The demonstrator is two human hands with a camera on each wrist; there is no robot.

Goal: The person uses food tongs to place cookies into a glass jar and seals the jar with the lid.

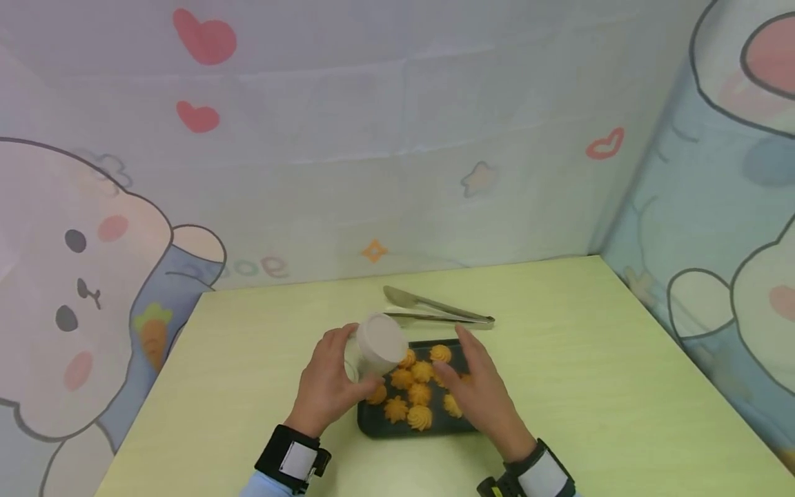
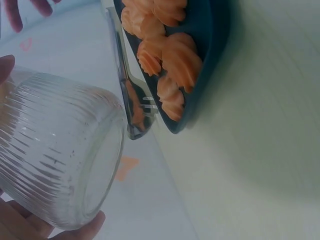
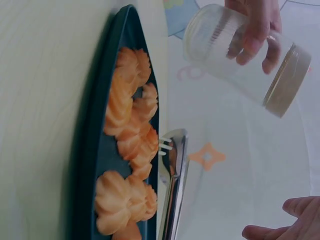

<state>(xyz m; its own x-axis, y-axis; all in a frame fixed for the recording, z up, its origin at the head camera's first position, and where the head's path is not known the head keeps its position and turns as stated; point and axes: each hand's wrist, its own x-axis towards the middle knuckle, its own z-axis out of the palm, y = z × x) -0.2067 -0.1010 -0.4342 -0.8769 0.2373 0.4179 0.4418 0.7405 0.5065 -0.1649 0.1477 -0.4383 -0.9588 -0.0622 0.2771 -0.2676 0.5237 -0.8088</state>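
My left hand (image 1: 326, 386) grips a clear ribbed glass jar (image 2: 60, 150) with a white lid (image 1: 384, 338), raised and tilted over the left part of a dark tray (image 1: 404, 431). No contents show through the glass. On the tray lie several golden swirled cookies (image 1: 419, 395). To the right of the jar, my right hand (image 1: 484, 393) hovers over the tray's right side, fingers spread and holding nothing. It stands apart from the jar and lid, and hides some cookies in the head view.
Metal tongs (image 1: 437, 308), with one spoon-shaped end and one forked end, lie just behind the tray. The pale yellow-green table (image 1: 621, 386) meets a printed cloth backdrop (image 1: 348, 186) at the back. Another cloth panel (image 1: 695, 228) stands along the right side.
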